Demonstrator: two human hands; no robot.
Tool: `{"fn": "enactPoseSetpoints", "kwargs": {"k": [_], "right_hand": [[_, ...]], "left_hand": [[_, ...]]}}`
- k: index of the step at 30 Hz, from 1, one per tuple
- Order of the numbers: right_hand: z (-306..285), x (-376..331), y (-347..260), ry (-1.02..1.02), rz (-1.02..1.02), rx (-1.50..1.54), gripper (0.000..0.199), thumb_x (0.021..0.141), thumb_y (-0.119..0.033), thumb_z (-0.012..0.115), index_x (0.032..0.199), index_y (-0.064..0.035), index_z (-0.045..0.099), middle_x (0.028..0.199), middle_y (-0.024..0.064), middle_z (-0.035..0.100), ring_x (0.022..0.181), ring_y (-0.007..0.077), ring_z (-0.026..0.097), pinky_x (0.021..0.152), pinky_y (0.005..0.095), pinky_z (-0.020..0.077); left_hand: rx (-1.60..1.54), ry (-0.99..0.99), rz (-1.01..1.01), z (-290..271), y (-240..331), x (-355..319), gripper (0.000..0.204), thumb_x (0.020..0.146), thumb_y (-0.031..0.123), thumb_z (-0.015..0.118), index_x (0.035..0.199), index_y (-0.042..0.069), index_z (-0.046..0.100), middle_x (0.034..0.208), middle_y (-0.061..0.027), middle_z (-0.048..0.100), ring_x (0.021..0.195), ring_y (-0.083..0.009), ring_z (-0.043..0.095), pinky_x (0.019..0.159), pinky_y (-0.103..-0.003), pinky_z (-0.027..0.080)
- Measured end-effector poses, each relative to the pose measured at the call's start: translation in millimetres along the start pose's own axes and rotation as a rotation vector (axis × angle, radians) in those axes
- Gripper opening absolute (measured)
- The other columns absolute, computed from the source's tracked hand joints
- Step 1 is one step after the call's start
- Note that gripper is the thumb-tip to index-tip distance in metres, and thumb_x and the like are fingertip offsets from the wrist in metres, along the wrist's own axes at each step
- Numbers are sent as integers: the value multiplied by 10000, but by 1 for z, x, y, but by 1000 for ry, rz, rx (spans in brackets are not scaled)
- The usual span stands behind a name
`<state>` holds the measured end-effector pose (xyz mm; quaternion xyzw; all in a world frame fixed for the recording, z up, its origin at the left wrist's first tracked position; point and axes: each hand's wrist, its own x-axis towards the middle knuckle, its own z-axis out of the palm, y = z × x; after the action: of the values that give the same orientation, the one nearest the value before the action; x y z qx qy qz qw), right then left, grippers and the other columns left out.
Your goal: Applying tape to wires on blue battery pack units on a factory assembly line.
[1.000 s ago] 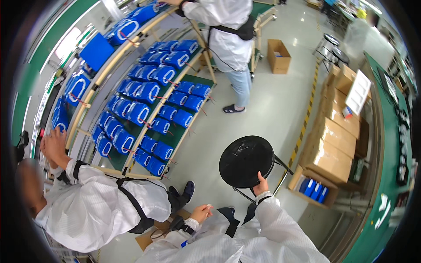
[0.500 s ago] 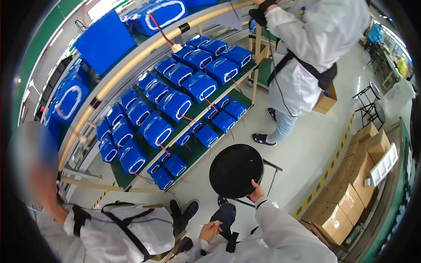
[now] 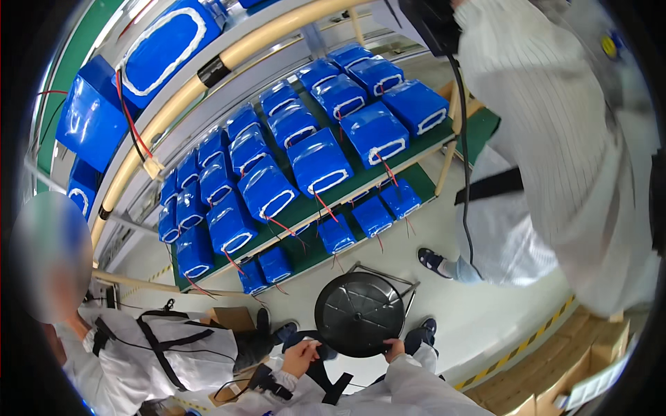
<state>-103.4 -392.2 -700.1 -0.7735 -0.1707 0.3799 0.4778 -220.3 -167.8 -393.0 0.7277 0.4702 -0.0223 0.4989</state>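
Note:
A round black stool (image 3: 359, 313) on a metal frame stands on the floor just ahead of me. My right hand (image 3: 394, 349) grips its near rim, the white sleeve running in from the lower edge. To the stool's left, my left hand (image 3: 300, 357) hovers with curled fingers, close to the seat but apart from it. Whether it holds anything is unclear. My dark shoes (image 3: 420, 334) show beside the stool.
A slanted rack (image 3: 277, 38) carries several blue battery packs (image 3: 319, 163) with red wires. One person in a white coat (image 3: 555, 159) stands close on the right. Another in a white coat (image 3: 166, 353) crouches at lower left. Cardboard boxes (image 3: 555, 388) and striped floor tape (image 3: 520, 347) lie at lower right.
The view has swung closer to the rack, and the standing person now fills the right side. My right hand stays on the stool rim; my left hand remains beside it.

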Motion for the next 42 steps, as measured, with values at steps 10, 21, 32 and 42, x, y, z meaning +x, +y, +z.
{"fn": "enactPoseSetpoints", "kwargs": {"k": [10,21,32,42], "right_hand": [[-26,86,-74,1000,496,-111,529,639,129,519,1164,67,515,1191,257,540,1132,394,500,980,389,401],[5,203,-208,-217,435,-674,459,897,-586,380,1239,-328,545,1320,36,496,1269,312,393,932,781,172],[47,206,-163,-658,76,-730,604,870,-348,524,1423,-329,282,1365,66,455,1249,333,420,982,655,287],[23,193,-181,-747,49,-925,434,905,-246,479,1313,-227,334,1235,147,506,1107,313,508,948,443,385]], "left_hand": [[-84,-336,-15,20,14,118,304,961,283,493,1033,35,654,698,-43,635,628,-110,593,607,-235,485],[-76,-457,3,-27,22,185,296,971,275,487,1041,39,651,717,-1,601,592,-60,503,547,-196,416],[-231,-503,72,-6,46,211,304,974,275,481,1061,35,646,749,-1,604,637,-59,510,573,-187,410],[-410,-221,139,58,33,261,289,964,254,494,1054,28,650,666,6,584,586,-69,520,571,-215,425]]}}
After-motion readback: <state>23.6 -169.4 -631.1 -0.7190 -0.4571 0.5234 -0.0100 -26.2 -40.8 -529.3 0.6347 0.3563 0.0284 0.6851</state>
